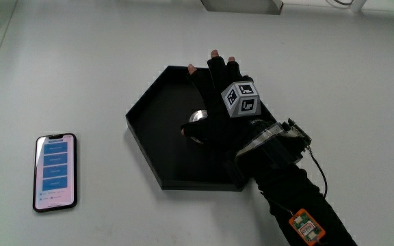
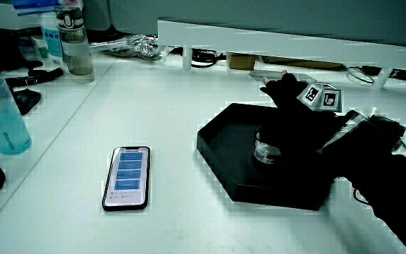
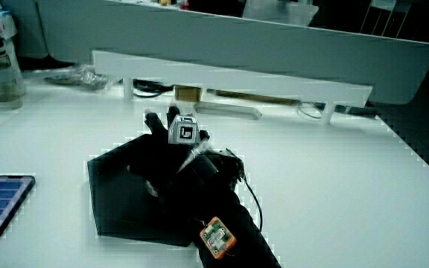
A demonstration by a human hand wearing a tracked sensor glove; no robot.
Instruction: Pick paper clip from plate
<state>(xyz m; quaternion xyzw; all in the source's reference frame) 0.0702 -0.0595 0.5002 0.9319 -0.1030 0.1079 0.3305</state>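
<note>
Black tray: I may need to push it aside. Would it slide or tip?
The tray looks flat, wide and low-walled, so it would probably slide rather than tip. The hand over it might hold it down. Its straight edges suggest it is stiff.

A black, six-sided plate (image 1: 154, 140) with a low raised rim lies flat on the white table, near the middle of the frame in the main view. Inside it, about at its centre, sits a small shiny silver object, apparently the paper clip (image 1: 198, 115). In a side view it looks short and rounded (image 2: 264, 149). The gloved hand (image 1: 214, 102) partly covers it.
</note>
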